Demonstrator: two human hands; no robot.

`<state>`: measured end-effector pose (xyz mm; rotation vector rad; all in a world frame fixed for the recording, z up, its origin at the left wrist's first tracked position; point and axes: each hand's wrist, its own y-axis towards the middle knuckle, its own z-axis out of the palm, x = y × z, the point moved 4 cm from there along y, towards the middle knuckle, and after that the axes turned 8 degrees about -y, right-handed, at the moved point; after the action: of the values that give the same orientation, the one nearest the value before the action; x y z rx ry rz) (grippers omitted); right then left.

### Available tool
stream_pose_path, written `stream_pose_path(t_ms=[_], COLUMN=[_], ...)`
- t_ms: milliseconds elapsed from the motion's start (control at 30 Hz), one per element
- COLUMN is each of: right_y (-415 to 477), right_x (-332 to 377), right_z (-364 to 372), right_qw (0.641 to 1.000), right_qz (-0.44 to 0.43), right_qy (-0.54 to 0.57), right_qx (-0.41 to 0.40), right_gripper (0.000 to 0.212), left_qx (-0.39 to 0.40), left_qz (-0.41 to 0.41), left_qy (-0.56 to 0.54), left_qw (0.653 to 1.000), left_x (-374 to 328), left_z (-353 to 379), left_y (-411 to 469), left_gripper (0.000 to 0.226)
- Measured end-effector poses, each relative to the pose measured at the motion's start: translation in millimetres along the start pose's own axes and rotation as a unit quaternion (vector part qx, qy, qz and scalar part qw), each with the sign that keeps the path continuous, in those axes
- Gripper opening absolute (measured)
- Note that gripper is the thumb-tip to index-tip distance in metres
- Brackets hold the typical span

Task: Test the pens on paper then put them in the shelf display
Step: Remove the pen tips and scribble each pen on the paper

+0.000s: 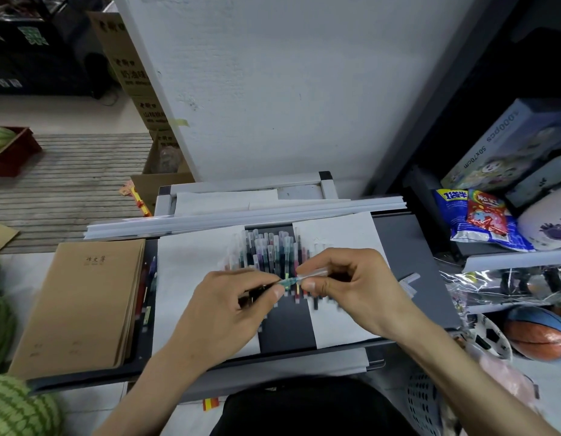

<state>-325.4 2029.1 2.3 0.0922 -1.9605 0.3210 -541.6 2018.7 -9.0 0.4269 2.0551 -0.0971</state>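
My left hand (232, 305) pinches a pen (288, 281) by its dark barrel, with the teal tip pointing right. My right hand (345, 286) pinches the pen's clear cap (313, 273) at that tip; whether the cap is on or off the pen is unclear. Both hands hover over a pile of several clear-capped coloured pens (266, 251) lying on a dark shelf tray (411, 247). A white sheet of paper (191, 259) lies on the left of the pile and another white sheet (342, 234) on the right.
A stack of brown notebooks (84, 297) sits on the tray's left, with a few pens (148, 287) beside it. White plastic strips (241, 215) lie across the back. Watermelons (18, 407) are at left, snack bags (480, 215) and balls (537, 335) on shelves at right.
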Motion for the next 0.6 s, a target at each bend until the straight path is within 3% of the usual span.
stream_pose_path(t_ms=[433, 600], right_y=[-2.0, -2.6], right_x=[-17.4, -32.2], right_z=[17.3, 16.6], right_qw=[0.998, 0.993], right_qz=[0.014, 0.043], right_qy=[0.029, 0.102], right_qx=[-0.059, -0.047], right_gripper=[0.019, 0.012], left_qx=[-0.006, -0.004], left_qz=[0.039, 0.042], left_qy=[0.072, 0.087], left_qw=[0.997, 0.995], left_x=[-9.1, -4.6], left_z=[20.7, 31.1], left_y=[6.0, 0.8], left_gripper=[0.026, 0.031])
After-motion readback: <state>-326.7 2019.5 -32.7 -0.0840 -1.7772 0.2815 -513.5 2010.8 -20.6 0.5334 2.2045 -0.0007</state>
